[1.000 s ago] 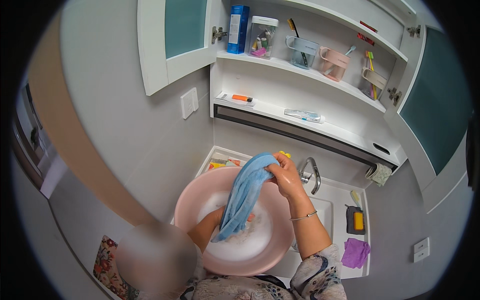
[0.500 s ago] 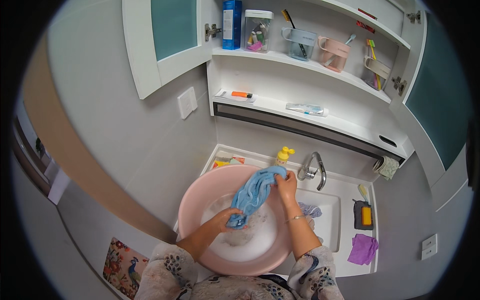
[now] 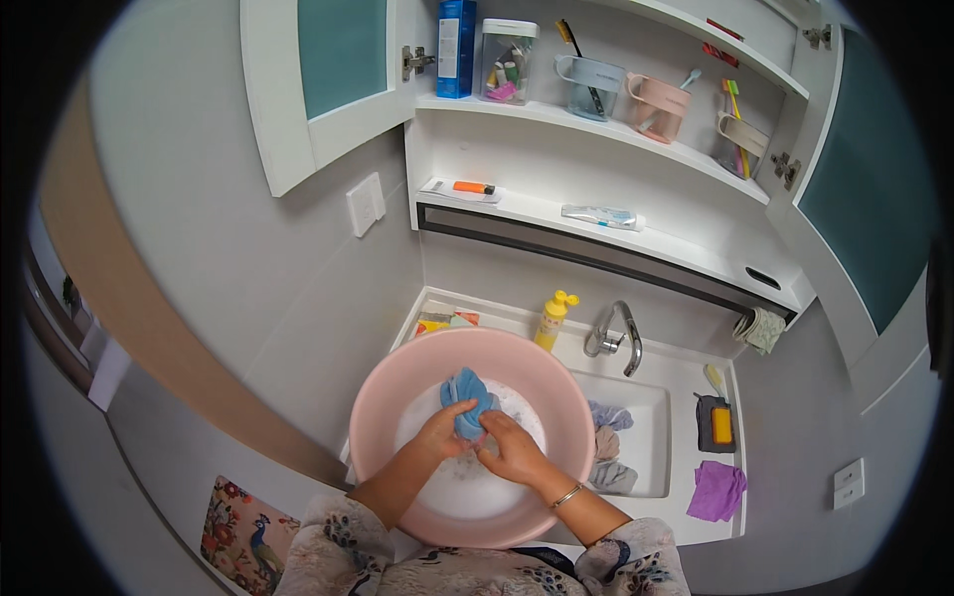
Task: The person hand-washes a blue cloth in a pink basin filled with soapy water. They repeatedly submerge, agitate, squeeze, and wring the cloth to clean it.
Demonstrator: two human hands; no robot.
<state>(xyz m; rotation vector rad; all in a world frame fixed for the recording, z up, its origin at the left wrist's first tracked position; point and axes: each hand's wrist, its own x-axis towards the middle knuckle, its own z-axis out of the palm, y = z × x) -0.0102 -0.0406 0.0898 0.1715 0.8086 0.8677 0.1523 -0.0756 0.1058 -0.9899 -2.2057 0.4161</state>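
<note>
A wet blue cloth [image 3: 465,389], bunched up, is held above the soapy water in a large pink basin [image 3: 373,397]. My left hand [image 3: 443,429] is closed round its lower left part, with the thumb lying across the front. At its lower right edge, my right hand [image 3: 515,451] has its fingers bent in against the cloth. Part of the cloth is hidden by the fingers. White suds [image 3: 477,499] spread over the water under both hands.
Right of the basin, a white sink [image 3: 651,437] holds several crumpled cloths [image 3: 611,477] beneath a chrome faucet [image 3: 621,338]. A yellow pump bottle [image 3: 553,320] stands behind the basin. A purple cloth [image 3: 717,491] and yellow soap bar [image 3: 721,425] lie on the right. Open cabinet doors [image 3: 298,149] hang above.
The blue cloth was stretched between my hands toward the basin's far rim. Now it is bunched up near the basin's middle, and my right hand has come down and left, close to my left hand.
</note>
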